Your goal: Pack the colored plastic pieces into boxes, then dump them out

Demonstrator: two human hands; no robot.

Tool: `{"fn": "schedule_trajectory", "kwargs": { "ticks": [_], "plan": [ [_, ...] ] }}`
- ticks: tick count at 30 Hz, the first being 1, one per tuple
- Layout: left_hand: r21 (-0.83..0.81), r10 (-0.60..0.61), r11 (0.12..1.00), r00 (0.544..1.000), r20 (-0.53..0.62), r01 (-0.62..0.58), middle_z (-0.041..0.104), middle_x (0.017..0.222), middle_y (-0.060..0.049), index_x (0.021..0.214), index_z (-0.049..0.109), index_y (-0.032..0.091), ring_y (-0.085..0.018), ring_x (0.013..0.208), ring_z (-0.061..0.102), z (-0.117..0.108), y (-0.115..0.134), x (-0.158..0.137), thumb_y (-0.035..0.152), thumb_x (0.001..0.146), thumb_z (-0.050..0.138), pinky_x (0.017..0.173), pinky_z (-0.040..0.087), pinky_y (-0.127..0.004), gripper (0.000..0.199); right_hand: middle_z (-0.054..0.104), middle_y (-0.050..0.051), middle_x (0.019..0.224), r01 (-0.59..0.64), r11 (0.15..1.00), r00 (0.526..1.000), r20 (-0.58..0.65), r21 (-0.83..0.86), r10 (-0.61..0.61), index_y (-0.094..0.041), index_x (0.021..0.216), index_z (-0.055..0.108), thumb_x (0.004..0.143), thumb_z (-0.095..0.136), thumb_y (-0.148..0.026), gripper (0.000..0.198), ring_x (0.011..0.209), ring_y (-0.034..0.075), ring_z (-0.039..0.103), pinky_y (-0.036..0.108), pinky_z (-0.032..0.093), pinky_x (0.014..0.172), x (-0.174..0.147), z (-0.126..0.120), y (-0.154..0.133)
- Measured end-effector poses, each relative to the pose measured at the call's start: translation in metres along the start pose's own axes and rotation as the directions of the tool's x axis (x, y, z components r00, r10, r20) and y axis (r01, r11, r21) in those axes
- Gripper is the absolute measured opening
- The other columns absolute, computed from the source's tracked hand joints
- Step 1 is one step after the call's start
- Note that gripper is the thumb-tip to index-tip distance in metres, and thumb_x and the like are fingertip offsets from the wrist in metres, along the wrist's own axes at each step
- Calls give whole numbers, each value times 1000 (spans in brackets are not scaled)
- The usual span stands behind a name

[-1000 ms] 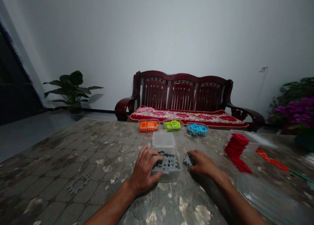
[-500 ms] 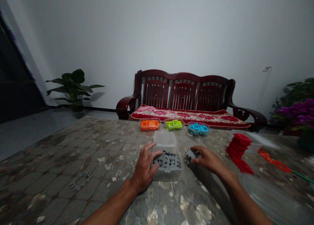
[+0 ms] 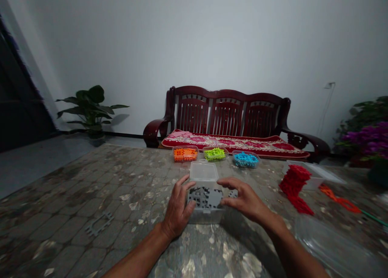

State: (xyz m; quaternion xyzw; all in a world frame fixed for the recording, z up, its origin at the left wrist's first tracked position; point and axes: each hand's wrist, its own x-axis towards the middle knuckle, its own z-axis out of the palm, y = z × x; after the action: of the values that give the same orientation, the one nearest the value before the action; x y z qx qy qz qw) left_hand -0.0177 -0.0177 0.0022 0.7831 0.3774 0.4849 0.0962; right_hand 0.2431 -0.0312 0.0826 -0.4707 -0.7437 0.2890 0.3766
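From afar I am seeing grey pieces [image 3: 214, 198], orange pieces [image 3: 185, 154], lime-green pieces [image 3: 215, 153] and blue pieces [image 3: 246, 159]. The stack [image 3: 294, 183] is showing red, pink blooms [image 3: 226, 142] are patterning the red seat cover [image 3: 266, 139], and pale blotches [image 3: 251, 262] are mottling the grey tabletop [image 3: 145, 193].

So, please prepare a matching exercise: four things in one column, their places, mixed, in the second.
1. Orange pieces
2. Red stack
3. Left hand
4. Lone grey piece

A. far left of the box
B. right at the left edge of the box
C. beside the green pieces
D. right of the right hand

Pairs: 1-C, 2-D, 3-B, 4-A
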Motion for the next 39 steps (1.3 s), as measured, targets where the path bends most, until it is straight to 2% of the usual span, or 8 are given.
{"fn": "schedule_trajectory", "kwargs": {
  "ticks": [5, 11, 14, 17, 20, 25, 34, 39],
  "plan": [
    [-57, -69, 996, 997, 23, 70, 32, 156, -15, 145, 42, 23, -33, 148, 31, 4, 0, 0, 41, 100, 39, 118, 32, -58, 49, 76, 7, 107, 41, 993, 998, 44, -110, -36, -25, 104, 77, 82, 69, -33, 25, 106, 27, 65, 43, 48, 99, -3, -3, -2],
    [-138, -77, 987, 994, 80, 88, 30, 160, -14, 148, 41, 24, -33, 150, 30, 6, -2, 0, 48, 101, 36, 119, 30, -56, 53, 77, 6, 104, 114, 983, 992, 63, -146, -105, -26, 100, 78, 85, 66, -32, 20, 104, 26, 66, 42, 49, 98, -4, 5, 3],
    [-174, -78, 980, 992, 96, 94, 30, 160, -14, 149, 39, 24, -33, 150, 29, 5, -4, -1, 54, 101, 35, 120, 28, -58, 56, 77, 7, 105, 12, 992, 1000, -26, -126, -16, -24, 101, 78, 84, 63, -36, 25, 104, 27, 67, 43, 50, 97, 0, -2, 18],
    [-219, -86, 970, 990, 113, 109, 27, 161, -15, 151, 37, 25, -34, 151, 27, 6, -6, -1, 59, 101, 35, 121, 26, -59, 61, 77, 10, 106, -178, 976, 982, -94, -127, 166, -21, 105, 77, 80, 62, -37, 33, 99, 28, 69, 44, 53, 92, 2, -14, 42],
    [-260, -93, 957, 987, 130, 125, 25, 163, -15, 153, 34, 26, -34, 152, 26, 7, -8, -2, 60, 101, 36, 121, 26, -58, 62, 72, 12, 119, -326, 908, 945, -80, -262, 316, -20, 116, 73, 67, 74, -37, 52, 107, 31, 67, 43, 52, 94, -2, -22, 61],
    [-295, -87, 947, 986, 142, 126, 25, 163, -14, 155, 33, 26, -35, 153, 22, 9, -12, -2, 59, 99, 41, 122, 24, -58, 65, 65, 13, 131, -318, 769, 925, -4, -554, 380, -23, 133, 63, 57, 83, -35, 79, 122, 34, 58, 41, 46, 100, -12, -15, 66],
    [-297, -76, 950, 995, 71, 94, 28, 163, -11, 154, 33, 28, -33, 152, 24, 14, -14, -4, 48, 100, 42, 123, 23, -56, 58, 72, 13, 112, -271, 688, 924, 18, -673, 382, -20, 113, 71, 69, 69, -23, 44, 101, 29, 67, 34, 48, 85, -11, -14, 59],
    [-304, -75, 949, 996, 55, 88, 30, 162, -11, 153, 36, 29, -33, 151, 26, 13, -13, -3, 46, 100, 43, 123, 23, -57, 56, 74, 12, 112, -296, 753, 931, -2, -588, 364, -20, 108, 74, 67, 70, -23, 41, 104, 30, 68, 36, 48, 89, -10, -17, 62]
  ]
}}
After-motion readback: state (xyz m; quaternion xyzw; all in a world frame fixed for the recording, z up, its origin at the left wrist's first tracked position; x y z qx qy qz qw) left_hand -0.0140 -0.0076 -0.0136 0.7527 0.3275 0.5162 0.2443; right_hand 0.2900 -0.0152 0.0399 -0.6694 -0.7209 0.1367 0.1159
